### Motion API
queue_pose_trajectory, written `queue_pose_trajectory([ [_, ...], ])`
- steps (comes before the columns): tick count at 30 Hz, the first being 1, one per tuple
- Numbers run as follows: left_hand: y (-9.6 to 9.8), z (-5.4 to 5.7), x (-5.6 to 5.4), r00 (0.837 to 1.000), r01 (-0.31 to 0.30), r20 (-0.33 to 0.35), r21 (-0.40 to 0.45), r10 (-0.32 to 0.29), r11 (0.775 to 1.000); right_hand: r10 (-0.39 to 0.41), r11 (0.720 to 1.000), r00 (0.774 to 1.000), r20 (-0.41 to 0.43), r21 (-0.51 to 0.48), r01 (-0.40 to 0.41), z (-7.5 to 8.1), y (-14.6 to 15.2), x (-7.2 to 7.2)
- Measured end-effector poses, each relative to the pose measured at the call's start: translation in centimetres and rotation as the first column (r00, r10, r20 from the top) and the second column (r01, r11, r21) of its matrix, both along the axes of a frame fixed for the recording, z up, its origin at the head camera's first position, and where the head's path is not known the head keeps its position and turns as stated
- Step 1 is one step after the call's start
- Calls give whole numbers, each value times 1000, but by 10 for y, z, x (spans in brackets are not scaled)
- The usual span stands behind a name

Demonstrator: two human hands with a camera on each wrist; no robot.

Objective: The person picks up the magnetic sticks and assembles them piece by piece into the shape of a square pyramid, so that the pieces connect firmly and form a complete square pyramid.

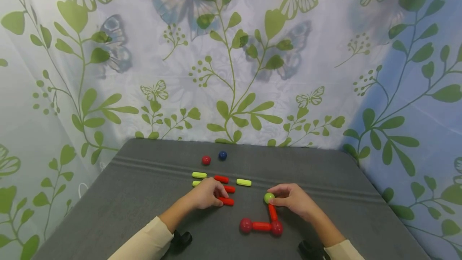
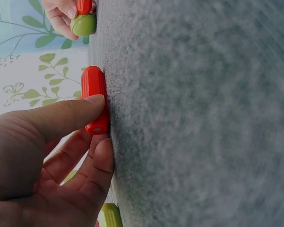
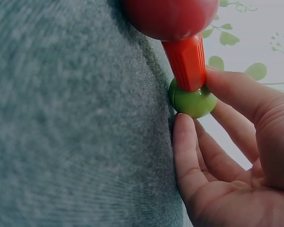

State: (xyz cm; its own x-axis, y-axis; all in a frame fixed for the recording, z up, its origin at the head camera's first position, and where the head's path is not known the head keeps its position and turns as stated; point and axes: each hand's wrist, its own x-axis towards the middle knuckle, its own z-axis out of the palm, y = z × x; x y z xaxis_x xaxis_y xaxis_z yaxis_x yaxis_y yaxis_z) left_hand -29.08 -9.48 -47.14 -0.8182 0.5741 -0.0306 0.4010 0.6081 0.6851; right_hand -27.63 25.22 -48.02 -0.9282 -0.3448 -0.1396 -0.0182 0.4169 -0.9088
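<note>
My left hand pinches a short ribbed red rod lying on the grey table, thumb on its near end. Over to the right, my right hand holds a green ball between thumb and fingers. That ball sits on the end of a red rod, which runs to a dark red ball at a corner. From the corner a second red rod leads left to another dark red ball. Together they form an L-shaped chain on the table.
Beyond the left hand lie loose red rods and yellow-green rods, with one yellow-green rod apart to the right. Farther back are a red ball and a blue ball. A leaf-patterned curtain hangs behind the table.
</note>
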Motion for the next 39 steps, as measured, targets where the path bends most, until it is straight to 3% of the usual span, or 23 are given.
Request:
queue_pose_trajectory([
  [6, 1, 1, 0, 1000, -3, 3, -8, 3, 1000, -9, 1000, 1000, 6, 2, 9, 2, 0, 0],
  [13, 8, 6, 2, 998, 33, -48, -46, -36, 998, -32, 999, 999, -7, 2, 32, 1, 0, -1],
  [18, 20, 5, 5, 995, 64, -78, 6, -63, 998, -42, 999, 999, -10, 2, 42, 0, 0, -1],
  [22, 30, 2, 3, 992, 57, -112, 47, -51, 997, -39, 999, 999, -15, 5, 40, 0, -1, -1],
  [39, 72, 3, -3, 999, 31, -37, 125, -27, 992, -17, 1000, 999, -35, 9, 17, 1, -3, 2],
])
